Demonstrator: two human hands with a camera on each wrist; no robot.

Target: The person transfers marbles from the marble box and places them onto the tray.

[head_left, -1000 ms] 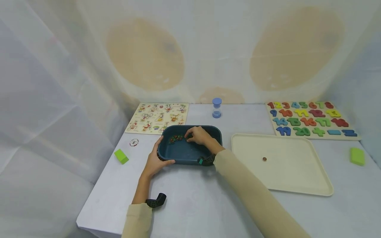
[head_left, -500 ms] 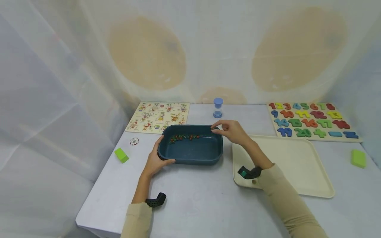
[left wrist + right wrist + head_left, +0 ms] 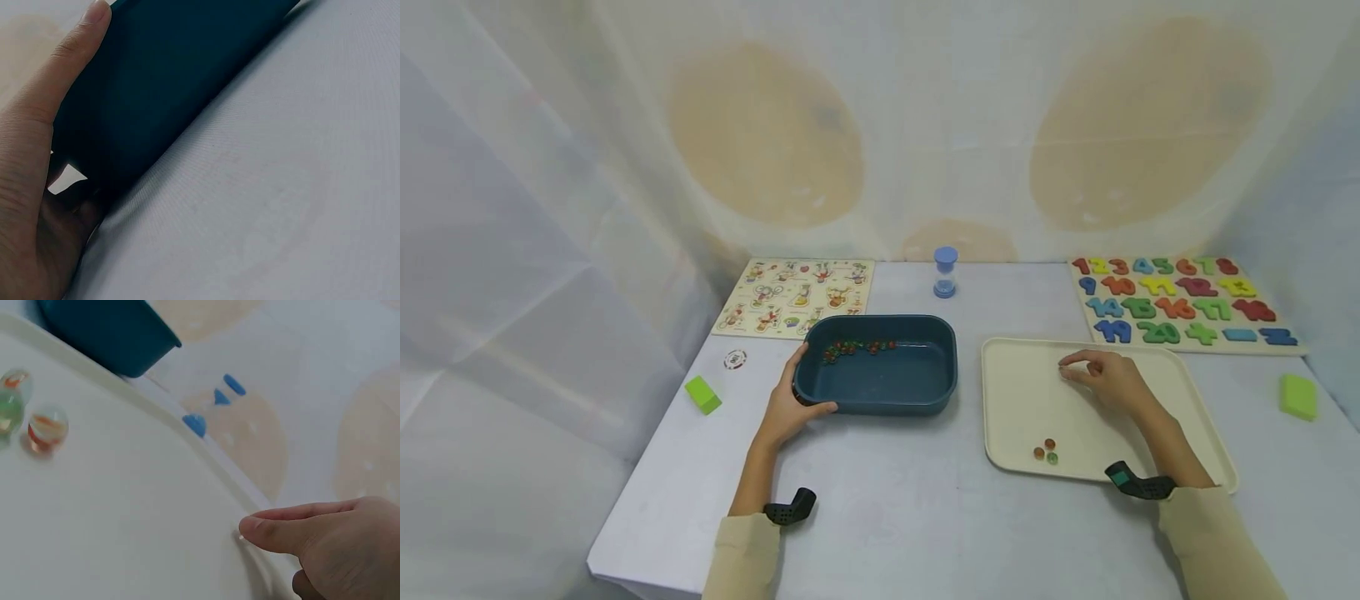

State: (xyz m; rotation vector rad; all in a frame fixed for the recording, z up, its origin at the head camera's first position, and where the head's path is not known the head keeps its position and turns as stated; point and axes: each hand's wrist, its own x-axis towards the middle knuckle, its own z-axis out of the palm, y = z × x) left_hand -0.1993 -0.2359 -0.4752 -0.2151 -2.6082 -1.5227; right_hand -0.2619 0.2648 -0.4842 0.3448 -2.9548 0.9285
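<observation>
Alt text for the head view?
A right hand, thumb and fingertip close together, is over a cream rectangular tray bearing three orange and green glass marbles; whether the hand pinches anything is unclear. The left hand grips the left end of a dark teal rectangular bin containing more marbles. A blue-capped hourglass stands behind.

draped white walls [image 3: 550, 250], large tan round patches [image 3: 767, 137], white table [image 3: 880, 492]

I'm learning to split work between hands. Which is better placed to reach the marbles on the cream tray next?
Probably the right hand: it is over the cream tray, near the three marbles, though it seems to pinch something small. The left hand grips the teal bin, farther left.
</observation>
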